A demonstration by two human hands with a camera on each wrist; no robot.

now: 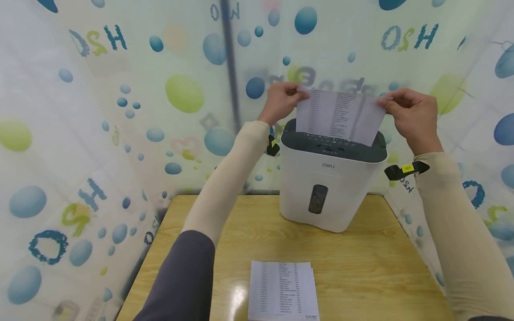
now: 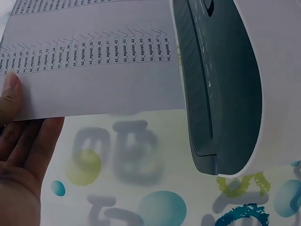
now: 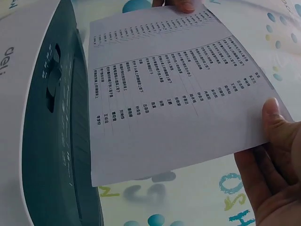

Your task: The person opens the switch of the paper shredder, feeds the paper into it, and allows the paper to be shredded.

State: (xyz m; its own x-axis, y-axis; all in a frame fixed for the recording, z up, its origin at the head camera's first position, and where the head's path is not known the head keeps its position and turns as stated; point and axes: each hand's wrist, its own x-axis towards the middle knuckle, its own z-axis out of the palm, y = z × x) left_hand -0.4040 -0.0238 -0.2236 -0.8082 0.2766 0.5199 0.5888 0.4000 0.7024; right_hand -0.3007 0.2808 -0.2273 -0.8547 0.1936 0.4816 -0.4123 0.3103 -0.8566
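A printed sheet of paper point(image 1: 339, 113) stands upright over the dark top of a white paper shredder point(image 1: 333, 178), its lower edge right at the feed slot. My left hand point(image 1: 281, 100) pinches the sheet's upper left corner between thumb and fingers. At the upper right corner my right hand point(image 1: 417, 113) pinches it the same way. In the left wrist view, the thumb of the left hand point(image 2: 21, 141) lies on the printed face, with fingers behind. The right wrist view has the sheet point(image 3: 164, 103) stretched between both hands, beside the slot point(image 3: 82, 132).
A stack of printed sheets point(image 1: 283, 290) lies near the front of the wooden table point(image 1: 225, 249). Patterned curtains point(image 1: 184, 93) with bubbles and letters hang close behind the shredder and along both sides.
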